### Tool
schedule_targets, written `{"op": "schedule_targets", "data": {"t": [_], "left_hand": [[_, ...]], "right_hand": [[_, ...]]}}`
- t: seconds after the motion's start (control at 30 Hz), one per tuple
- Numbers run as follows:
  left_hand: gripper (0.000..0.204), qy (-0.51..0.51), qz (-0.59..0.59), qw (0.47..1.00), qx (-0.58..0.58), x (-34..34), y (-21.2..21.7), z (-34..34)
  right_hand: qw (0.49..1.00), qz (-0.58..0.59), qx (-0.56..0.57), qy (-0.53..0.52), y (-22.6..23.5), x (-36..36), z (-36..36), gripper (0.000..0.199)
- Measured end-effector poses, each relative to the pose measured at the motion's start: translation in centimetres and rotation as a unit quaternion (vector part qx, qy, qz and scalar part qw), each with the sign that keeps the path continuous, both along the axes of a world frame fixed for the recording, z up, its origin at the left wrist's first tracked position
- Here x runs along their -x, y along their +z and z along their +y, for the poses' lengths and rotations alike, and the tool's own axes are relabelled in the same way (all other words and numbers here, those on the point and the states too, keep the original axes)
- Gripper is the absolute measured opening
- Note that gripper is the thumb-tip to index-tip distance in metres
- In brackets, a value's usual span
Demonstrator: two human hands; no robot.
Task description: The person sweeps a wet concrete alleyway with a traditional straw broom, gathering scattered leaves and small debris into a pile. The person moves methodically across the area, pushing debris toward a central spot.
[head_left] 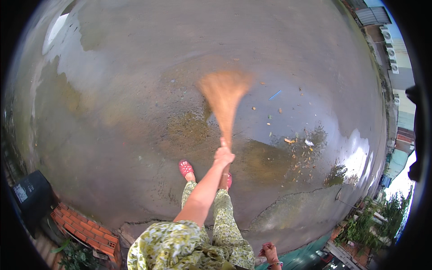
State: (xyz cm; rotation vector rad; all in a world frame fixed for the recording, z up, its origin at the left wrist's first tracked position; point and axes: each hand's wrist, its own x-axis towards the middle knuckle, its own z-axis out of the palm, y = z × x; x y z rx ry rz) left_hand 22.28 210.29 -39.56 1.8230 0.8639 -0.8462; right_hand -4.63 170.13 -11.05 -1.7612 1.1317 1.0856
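Where the ground shows wet and muddy ahead of the feet, a tan broom (226,96) spreads its fan of bristles away from the person, its head blurred and its narrow neck pointing back toward the body. The left hand (224,156) is wrapped tightly around the handle just below that neck, with a short brown length of handle showing beneath the fist, in front of the person's legs. A bare left forearm (202,195) leads back to a loose sleeve (164,245) in a green, white and yellow pattern. Well apart from the broom, the right hand (270,253) hangs low near the bottom edge, its fingers curled and a bracelet (275,264) at the wrist; whether it holds anything cannot be told. Beside the bristles, on their right, a thin blue stick (275,95) lies on the wet pavement (315,58). Farther right and nearer the person are an orange-brown scrap (289,141), a crumpled white piece (308,142) and scattered small leaf bits. Red sandals (186,167) and patterned trousers (223,216) show below the broom. Toward the rim stand a dark box-like container (31,198) and a low red brick edging (85,225) at lower left, green plants (378,220) at lower right, and pale wall-mounted fan units (391,53) at upper right.
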Motion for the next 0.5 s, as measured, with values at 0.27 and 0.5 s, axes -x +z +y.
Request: {"op": "schedule_targets", "data": {"t": [0.27,0.5], "left_hand": [[0.083,0.085,-0.044,0.905,0.415,-5.5,14.7,-0.2],[0.080,0.281,-0.013,0.959,0.046,-5.1,24.5,9.3]], "right_hand": [[1.000,-0.024,0.002,0.005,-3.0,-5.8,-4.3,0.016],[0.994,0.000,-0.076,-0.076,-10.1,-11.4,-11.4,0.011]]}}
